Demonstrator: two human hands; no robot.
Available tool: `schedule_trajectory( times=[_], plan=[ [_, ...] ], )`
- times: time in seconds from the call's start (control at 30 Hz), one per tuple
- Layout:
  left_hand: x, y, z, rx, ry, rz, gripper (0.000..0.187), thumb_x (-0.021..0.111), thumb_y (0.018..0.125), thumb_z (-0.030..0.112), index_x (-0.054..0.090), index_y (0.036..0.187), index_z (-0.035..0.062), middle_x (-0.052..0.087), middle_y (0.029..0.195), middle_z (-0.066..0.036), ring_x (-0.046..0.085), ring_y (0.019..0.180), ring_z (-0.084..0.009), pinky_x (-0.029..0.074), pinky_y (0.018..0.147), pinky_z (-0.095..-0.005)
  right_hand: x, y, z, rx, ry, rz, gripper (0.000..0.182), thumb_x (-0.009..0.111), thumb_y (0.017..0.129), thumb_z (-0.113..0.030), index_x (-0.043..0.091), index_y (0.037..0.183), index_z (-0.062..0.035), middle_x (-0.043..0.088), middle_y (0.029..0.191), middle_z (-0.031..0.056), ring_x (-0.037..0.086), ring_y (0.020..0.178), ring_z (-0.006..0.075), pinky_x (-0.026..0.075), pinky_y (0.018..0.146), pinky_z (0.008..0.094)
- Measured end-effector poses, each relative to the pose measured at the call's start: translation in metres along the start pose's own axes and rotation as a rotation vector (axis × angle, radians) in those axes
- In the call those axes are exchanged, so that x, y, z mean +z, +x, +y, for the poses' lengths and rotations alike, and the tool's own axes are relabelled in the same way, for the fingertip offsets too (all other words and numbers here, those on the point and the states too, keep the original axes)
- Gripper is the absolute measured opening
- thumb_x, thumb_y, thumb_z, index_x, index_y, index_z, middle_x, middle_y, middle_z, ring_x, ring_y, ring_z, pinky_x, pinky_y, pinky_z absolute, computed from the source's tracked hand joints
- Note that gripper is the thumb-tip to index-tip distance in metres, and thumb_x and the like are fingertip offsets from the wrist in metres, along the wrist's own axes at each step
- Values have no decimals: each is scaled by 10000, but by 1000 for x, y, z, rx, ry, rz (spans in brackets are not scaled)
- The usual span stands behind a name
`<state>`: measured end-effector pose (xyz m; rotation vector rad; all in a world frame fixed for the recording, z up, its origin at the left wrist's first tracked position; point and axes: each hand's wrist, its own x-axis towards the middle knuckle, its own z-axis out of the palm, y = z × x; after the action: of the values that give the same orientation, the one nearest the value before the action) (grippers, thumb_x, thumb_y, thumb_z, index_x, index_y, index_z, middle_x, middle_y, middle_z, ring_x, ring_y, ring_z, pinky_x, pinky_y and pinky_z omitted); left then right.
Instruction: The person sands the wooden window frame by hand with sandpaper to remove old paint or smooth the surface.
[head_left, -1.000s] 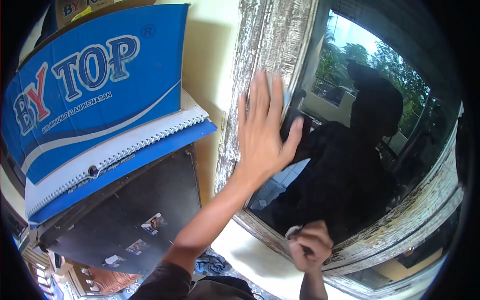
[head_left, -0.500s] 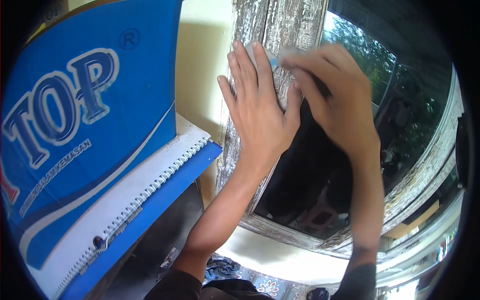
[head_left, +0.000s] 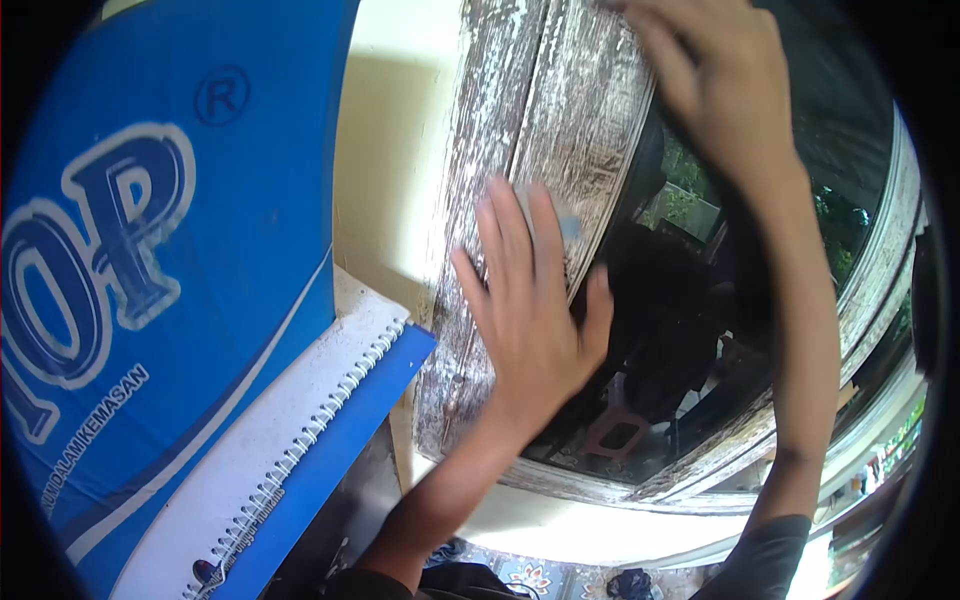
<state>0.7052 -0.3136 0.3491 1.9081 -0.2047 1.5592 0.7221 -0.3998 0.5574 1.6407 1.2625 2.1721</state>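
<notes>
My left hand lies with its fingers spread on a weathered wooden window frame with flaking white paint. Under its index and middle fingers shows a thin pale piece with a blue patch, whose kind I cannot make out. Higher up, at the top edge of the view, my right hand has its fingers bent together against the upper part of the frame. Its fingertips are partly cut off and blurred, so what they pinch is hidden.
Dark window glass with reflections fills the right side. At the left stands a big blue carton with white lettering, beside a spiral-bound notebook or calendar. A pale wall lies between carton and frame. Patterned floor shows below.
My right hand has gone up the frame, away from my left hand; earlier it pinched a greyish piece beside it. The view has shifted, with the left hand now lower in it.
</notes>
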Motion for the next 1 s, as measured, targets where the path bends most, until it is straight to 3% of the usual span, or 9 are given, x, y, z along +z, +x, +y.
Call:
schedule_trajectory(
  times=[0.1, 0.17, 0.33, 0.5, 0.7, 0.8, 0.83, 0.9, 1.0],
  plan=[
    [-2, -60, -2, -17, 20, -153, 785, 585, 855, 315, 267, 1477, -44, 194, 1521, -339, 179, 1420, -495, 83, 1094, -656, 11, -20, 12, -55, 72, -9, 233, 650, 791, -72, 701, 1005, -149, 575, 740, 31, 562, 731, 229, 371, 628, 330],
    [-5, -69, -12, -21, 100, -228, 791, 586, 851, 348, 287, 1469, -45, 199, 1519, -341, 187, 1418, -495, 69, 1086, -673, -12, -41, -36, -200, -92, -511, 222, 629, 780, -50, 697, 953, -172, 555, 700, 6, 560, 720, 200, 357, 630, 352],
    [-1, -21, -11, 4, 52, -69, 762, 565, 889, 351, 275, 1474, -43, 184, 1528, -333, 179, 1418, -500, 71, 1081, -673, 8, -13, 10, -168, -43, -16, 129, 698, 772, -171, 714, 896, -142, 664, 755, 41, 635, 656, 238, 476, 576, 358],
    [-4, 3, -15, 13, 32, 44, 781, 559, 896, 377, 256, 1482, -41, 182, 1526, -335, 174, 1419, -501, 76, 1079, -676, 0, -49, -45, -276, 108, -296, 177, 687, 774, -89, 727, 937, -146, 635, 789, 13, 583, 724, 190, 372, 627, 326],
    [1, -92, -25, -36, 19, -215, 719, 572, 889, 358, 348, 1443, -42, 221, 1515, -334, 199, 1418, -489, 82, 1076, -683, 17, -13, 0, -13, -17, -45, 189, 627, 813, -84, 741, 936, -171, 622, 761, 33, 582, 731, 181, 375, 660, 342],
    [4, -94, -34, -1, 14, -175, 649, 580, 885, 327, 425, 1406, -28, 271, 1500, -324, 240, 1410, -476, 91, 1084, -670, 16, -40, -66, -243, -120, -414, 115, 638, 791, -172, 683, 893, -143, 558, 754, -1, 581, 796, 151, 409, 702, 362],
    [7, -92, -38, 10, 23, -124, 607, 585, 880, 302, 466, 1385, -13, 305, 1492, -309, 260, 1409, -459, 93, 1094, -655, 25, -64, -75, -278, 209, -167, 113, 633, 783, -169, 682, 885, -183, 530, 747, -12, 570, 809, 136, 395, 709, 371],
    [10, -88, -44, 26, 34, -72, 567, 589, 876, 277, 507, 1364, 2, 340, 1483, -293, 281, 1408, -443, 96, 1103, -639, 14, -31, -57, -206, -190, -295, 191, 638, 788, -90, 719, 924, -197, 569, 677, 12, 563, 701, 185, 366, 650, 343],
    [8, -85, -52, 47, -52, 40, 418, 605, 863, 194, 634, 1245, 29, 492, 1389, -253, 400, 1360, -395, 121, 1124, -585, 26, -8, -15, -182, -74, 98, 132, 650, 815, -127, 719, 886, -215, 612, 720, -28, 550, 716, 142, 374, 695, 342]
  ],
)
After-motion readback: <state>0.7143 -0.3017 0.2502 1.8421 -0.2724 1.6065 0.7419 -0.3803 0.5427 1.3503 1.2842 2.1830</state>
